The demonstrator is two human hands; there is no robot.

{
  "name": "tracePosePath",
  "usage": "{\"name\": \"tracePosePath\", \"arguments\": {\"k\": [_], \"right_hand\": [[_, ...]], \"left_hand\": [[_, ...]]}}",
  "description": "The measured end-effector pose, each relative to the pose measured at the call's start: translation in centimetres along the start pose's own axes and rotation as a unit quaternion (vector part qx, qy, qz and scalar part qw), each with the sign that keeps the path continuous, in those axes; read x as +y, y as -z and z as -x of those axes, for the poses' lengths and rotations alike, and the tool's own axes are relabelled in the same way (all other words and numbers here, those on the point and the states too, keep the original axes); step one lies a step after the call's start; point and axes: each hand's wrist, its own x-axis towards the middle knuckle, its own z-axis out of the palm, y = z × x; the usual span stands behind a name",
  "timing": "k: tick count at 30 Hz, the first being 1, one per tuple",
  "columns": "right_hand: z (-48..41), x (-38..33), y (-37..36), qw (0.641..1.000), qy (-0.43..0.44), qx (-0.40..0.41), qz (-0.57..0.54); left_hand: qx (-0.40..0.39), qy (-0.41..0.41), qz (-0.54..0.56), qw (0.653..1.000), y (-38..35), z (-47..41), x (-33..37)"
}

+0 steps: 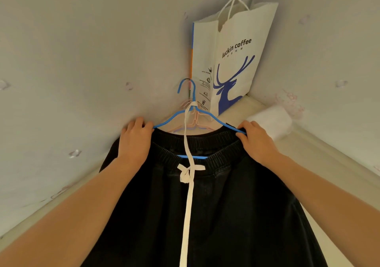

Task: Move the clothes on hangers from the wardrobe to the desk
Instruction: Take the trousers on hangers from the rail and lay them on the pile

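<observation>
Your left hand (pixel 134 141) and your right hand (pixel 256 141) lie palm down on the two ends of the blue hanger (pixel 181 112), each one with fingers curled over the shoulder of the wire and pressing on the waistband of the black trousers (pixel 226 205); whether the thumbs close under the wire you cannot tell from here. The trousers hang on this hanger and lie flat on the pale desk surface (pixel 320 151), between your two forearms. Their long axis runs from the waistband at your hands back toward your body, and the hook of the hanger points away from you, into the corner of the walls. A white drawstring (pixel 188 205) is tied in a knot below the waistband, and one long end runs down the middle toward you. Under the blue hanger, just beyond your hands, some pink hangers (pixel 195 122) lie stacked. The room ahead of your hands is small: the left wall (pixel 72 71) is just beside your left hand, a white paper bag (pixel 232 61) with a blue deer stands in the corner past the hook, and a white roll (pixel 271 122) lies just beside your right hand. The desk edge against the right wall runs beyond your right forearm, with bare surface between.
</observation>
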Motion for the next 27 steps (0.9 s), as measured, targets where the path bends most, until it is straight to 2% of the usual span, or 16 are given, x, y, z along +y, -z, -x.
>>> {"name": "tracePosePath", "arguments": {"k": [6,10,17,23,27], "right_hand": [[-0.1,0.5,-1.0,0.999,-0.003,-0.027,0.026],[0.1,0.4,-0.3,0.996,-0.008,-0.083,0.028],[2.4,-0.3,1.7,0.994,0.015,-0.09,0.067],[7.1,-1.5,3.4,0.991,0.038,-0.085,0.096],[11.5,-1.4,3.8,0.987,0.032,-0.102,0.118]], "left_hand": [[-0.064,0.009,-0.013,0.998,-1.4,0.0,0.3],[-0.109,0.005,0.033,0.994,-1.0,0.0,-0.2],[-0.033,0.008,-0.001,0.999,0.7,3.2,1.3],[-0.117,0.059,0.05,0.99,3.2,7.7,5.0],[-0.15,0.057,0.065,0.985,5.1,11.4,7.5]]}}
